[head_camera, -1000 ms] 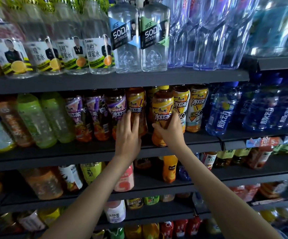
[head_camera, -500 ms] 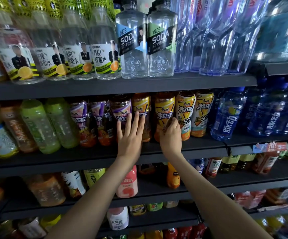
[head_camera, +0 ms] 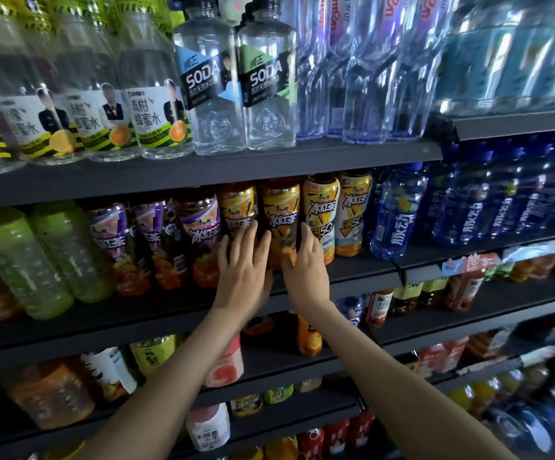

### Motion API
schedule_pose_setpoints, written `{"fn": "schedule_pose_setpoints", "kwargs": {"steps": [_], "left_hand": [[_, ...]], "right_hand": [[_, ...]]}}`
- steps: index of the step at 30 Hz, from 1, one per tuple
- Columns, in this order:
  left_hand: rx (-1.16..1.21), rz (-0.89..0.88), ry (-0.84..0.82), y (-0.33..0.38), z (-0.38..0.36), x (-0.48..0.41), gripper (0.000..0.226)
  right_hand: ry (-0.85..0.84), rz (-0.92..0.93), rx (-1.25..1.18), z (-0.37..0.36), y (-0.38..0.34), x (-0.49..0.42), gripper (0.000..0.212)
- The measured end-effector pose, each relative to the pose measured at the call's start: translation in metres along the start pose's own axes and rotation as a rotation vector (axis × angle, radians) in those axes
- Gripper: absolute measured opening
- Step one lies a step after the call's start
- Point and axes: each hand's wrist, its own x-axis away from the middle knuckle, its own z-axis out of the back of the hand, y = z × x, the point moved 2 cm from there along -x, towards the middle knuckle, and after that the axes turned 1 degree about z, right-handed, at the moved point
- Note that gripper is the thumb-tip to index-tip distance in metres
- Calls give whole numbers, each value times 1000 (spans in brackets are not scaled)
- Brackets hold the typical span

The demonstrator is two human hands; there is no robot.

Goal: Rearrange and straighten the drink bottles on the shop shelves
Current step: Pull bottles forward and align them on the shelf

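Both bare forearms reach forward and up, converging. The left hand [head_camera: 243, 271] is flat with fingers spread and pointing upward. Just beside it, the right hand [head_camera: 306, 265] has its fingers curled forward, palm facing left.

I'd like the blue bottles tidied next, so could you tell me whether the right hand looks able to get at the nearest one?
Probably yes. The right hand rests on a yellow tea bottle, and the nearest blue bottle stands on the same shelf, past two more yellow bottles, at the front edge with nothing before it.
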Motion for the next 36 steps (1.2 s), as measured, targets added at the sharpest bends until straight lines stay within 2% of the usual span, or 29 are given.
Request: {"fn": "schedule_pose_setpoints", "kwargs": {"steps": [6,9,12,16,23,32,36], "left_hand": [[310,-91,-49,74,17,-19,46],[353,-90,-96,119,17,-28,41],[342,-63,-161,170,12,-32,47],[451,12,-207,242,3,-36,40],[482,63,-361,358,-21,-42,37],[345,94,-532,451,-88,-41,52],[371,128,-562,478,-131,-42,48]], "right_hand": [[34,159,65,64,32,10,32],[-9,122,119,107,65,13,30],[-51,103,171,156,106,20,26],[-91,69,236,231,171,39,28],[-65,-72,298,345,283,51,22],[-148,-191,354,390,407,42,24],[-227,-197,354,391,464,28,29]]}}
